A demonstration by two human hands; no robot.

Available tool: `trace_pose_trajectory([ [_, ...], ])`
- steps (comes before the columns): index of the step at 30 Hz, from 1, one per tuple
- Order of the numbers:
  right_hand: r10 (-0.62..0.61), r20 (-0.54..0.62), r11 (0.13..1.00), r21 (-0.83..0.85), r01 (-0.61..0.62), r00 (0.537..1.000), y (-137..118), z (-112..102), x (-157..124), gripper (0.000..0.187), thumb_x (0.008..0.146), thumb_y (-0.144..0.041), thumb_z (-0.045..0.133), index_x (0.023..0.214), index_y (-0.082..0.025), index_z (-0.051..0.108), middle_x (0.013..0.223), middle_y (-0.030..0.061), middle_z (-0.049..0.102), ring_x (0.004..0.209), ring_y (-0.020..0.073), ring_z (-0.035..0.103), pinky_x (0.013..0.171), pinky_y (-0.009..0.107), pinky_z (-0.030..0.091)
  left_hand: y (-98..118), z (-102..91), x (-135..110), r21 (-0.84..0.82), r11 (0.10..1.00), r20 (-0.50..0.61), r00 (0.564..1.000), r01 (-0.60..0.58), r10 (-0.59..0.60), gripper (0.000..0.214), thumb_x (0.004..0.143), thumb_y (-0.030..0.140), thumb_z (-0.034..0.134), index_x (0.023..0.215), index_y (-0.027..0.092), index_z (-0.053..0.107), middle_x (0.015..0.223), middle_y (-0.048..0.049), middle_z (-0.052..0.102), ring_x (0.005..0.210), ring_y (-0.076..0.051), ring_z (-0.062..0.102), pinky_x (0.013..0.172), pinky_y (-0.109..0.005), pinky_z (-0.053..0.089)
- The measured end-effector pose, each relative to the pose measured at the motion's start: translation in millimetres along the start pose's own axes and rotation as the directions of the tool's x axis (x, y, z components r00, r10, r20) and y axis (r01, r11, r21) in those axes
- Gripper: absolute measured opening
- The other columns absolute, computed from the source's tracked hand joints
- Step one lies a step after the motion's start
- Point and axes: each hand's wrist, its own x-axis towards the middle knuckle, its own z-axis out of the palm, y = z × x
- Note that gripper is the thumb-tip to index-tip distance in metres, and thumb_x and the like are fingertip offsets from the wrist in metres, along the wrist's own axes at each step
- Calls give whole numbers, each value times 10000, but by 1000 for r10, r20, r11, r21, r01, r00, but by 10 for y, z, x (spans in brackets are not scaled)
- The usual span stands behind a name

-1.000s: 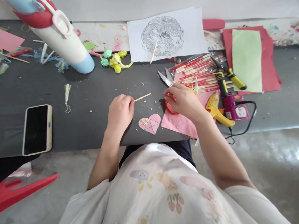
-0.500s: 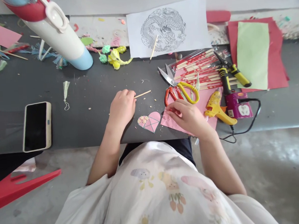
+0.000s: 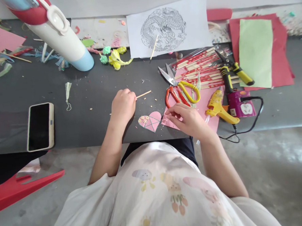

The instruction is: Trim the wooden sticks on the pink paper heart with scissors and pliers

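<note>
My left hand (image 3: 124, 102) is closed around a thin wooden stick (image 3: 143, 94), whose bare end sticks out to the right, just above the dark table. Over the near left corner of a pink paper sheet (image 3: 214, 124) is my right hand (image 3: 186, 119), thumb and forefinger brought together; anything between their tips is too small to make out. Between both hands lies a pink paper heart (image 3: 151, 122) with dark lines and a cluster of small pale bits on its upper left lobe. Yellow- and red-handled scissors (image 3: 189, 93) rest just beyond my right hand.
A yellow glue gun (image 3: 218, 109), a purple box (image 3: 241, 104), pliers (image 3: 225, 75) and wrapped sticks (image 3: 201, 67) lie to the right. Left are a phone (image 3: 40, 127) and a tall bottle (image 3: 62, 40). A dragon print (image 3: 163, 30) lies at the back.
The view has shifted slightly, and more of a purple object shows at the left edge. Both hands keep nearly the same pose, the left still holding the stick.
</note>
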Motion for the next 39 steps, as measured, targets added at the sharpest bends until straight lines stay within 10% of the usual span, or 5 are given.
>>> trace_pose_trajectory([
  [12,-27,-78,999,33,29,997,99,8,-20,87,887,-159,550,887,-168,636,834,39,653,689,136,574,628,251,432,35,25,21,-3,1000,-40,999,7,-7,163,883,157,470,832,153,624,918,-104,619,943,-260,575,801,-360,457],
  [20,-8,-231,999,42,18,973,162,-8,-37,102,891,-227,576,848,-184,658,765,28,684,638,140,573,610,264,431,176,-227,-223,-285,958,-67,998,-15,-4,63,809,172,587,778,192,638,805,-12,621,775,-157,579,705,-277,436],
  [30,162,-397,859,508,69,904,-80,-17,-125,111,807,-267,706,896,-218,662,670,-35,545,577,95,453,540,240,384,501,-499,-520,-462,867,-124,982,-186,144,55,823,204,629,773,180,627,786,18,620,728,-97,554,666,-218,442],
  [39,166,-446,807,574,139,879,-182,-62,-198,85,799,-261,717,824,-216,650,736,-16,636,632,111,549,547,248,436,599,-538,-598,-420,851,-233,944,-315,235,96,874,241,581,806,182,611,825,-2,632,773,-118,564,716,-243,472],
])
